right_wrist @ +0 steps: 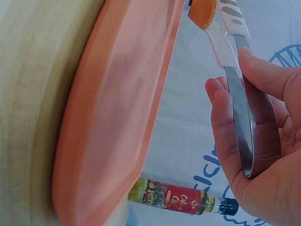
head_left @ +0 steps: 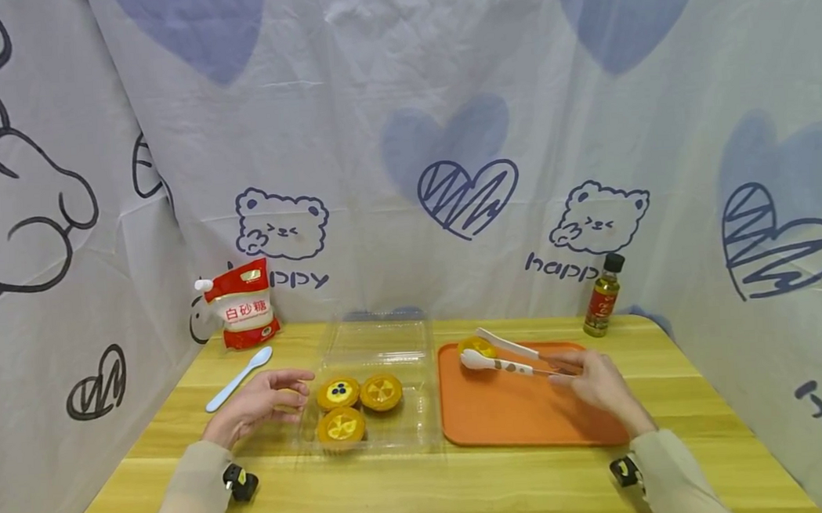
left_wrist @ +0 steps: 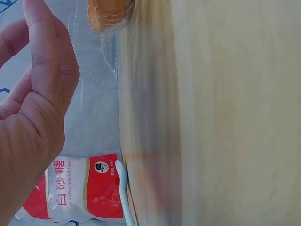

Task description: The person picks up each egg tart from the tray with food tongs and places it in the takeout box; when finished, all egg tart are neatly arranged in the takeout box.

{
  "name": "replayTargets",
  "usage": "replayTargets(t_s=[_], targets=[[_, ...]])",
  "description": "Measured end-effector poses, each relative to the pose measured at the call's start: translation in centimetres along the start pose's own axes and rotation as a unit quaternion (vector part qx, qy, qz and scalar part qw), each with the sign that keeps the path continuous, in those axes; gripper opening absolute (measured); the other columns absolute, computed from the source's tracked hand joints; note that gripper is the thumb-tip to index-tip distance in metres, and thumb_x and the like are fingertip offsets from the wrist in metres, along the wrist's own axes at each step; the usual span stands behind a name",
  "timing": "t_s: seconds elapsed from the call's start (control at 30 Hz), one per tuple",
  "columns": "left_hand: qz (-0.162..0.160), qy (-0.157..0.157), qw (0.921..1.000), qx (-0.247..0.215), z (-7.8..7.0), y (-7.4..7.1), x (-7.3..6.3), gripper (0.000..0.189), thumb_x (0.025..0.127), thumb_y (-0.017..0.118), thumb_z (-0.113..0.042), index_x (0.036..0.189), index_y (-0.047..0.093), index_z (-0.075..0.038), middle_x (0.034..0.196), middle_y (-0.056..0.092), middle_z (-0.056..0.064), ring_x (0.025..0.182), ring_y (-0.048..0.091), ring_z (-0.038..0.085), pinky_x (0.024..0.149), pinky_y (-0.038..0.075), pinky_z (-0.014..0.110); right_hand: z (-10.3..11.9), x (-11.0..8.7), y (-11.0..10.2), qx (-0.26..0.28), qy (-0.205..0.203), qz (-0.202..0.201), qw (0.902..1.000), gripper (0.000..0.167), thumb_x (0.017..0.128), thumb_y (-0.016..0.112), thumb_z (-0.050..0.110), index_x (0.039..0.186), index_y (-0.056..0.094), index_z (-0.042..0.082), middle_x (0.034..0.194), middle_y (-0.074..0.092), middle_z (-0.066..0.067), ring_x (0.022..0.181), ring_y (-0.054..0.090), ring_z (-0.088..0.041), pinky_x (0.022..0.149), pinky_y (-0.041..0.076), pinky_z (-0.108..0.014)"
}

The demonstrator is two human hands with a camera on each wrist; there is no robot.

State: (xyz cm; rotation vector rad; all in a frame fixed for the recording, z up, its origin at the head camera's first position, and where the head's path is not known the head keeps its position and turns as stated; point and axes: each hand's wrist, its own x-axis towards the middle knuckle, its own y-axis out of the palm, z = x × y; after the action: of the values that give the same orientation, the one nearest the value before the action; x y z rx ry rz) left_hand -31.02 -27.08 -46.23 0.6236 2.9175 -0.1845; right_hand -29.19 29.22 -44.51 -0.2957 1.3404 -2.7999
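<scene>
My right hand (head_left: 598,386) grips a pair of tongs (head_left: 513,367), metal at the bend with white tips, over the orange tray (head_left: 520,426). At the tong tips is a yellow-topped tart (head_left: 478,346); whether they squeeze it I cannot tell. In the right wrist view, thumb and fingers wrap the tongs' metal part (right_wrist: 241,117). My left hand (head_left: 264,403) hovers at the left side of a clear plastic box (head_left: 421,421), fingers loosely bent and holding nothing. Inside that box sit a blueberry-topped tart (head_left: 338,393) and two fruit-topped tarts (head_left: 381,393).
A red and white sugar bag (head_left: 247,307) stands at the back left, with a pale blue spoon (head_left: 239,378) in front of it. At the back right is an oil bottle (head_left: 602,298). The box's clear lid (head_left: 377,341) leans open toward the curtain (head_left: 370,275).
</scene>
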Motion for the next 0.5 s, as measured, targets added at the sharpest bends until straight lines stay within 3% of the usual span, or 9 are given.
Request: replayTargets(t_s=[0.5], targets=[[0.006,0.004,1.0,0.004,-0.2,0.0,-0.2,0.057,0.092,0.063,-0.003,0.143,0.039,0.009,0.108,0.058,0.01,0.086,0.062,0.016,0.075,0.061,0.034,1.4,-0.6,-0.4,0.026,-0.007,0.009,0.9996,0.039,0.089,0.072,0.018,0.128,0.067,0.013,0.121,0.069,-0.011,0.116,0.063,-0.031,0.09,0.056,-0.043]])
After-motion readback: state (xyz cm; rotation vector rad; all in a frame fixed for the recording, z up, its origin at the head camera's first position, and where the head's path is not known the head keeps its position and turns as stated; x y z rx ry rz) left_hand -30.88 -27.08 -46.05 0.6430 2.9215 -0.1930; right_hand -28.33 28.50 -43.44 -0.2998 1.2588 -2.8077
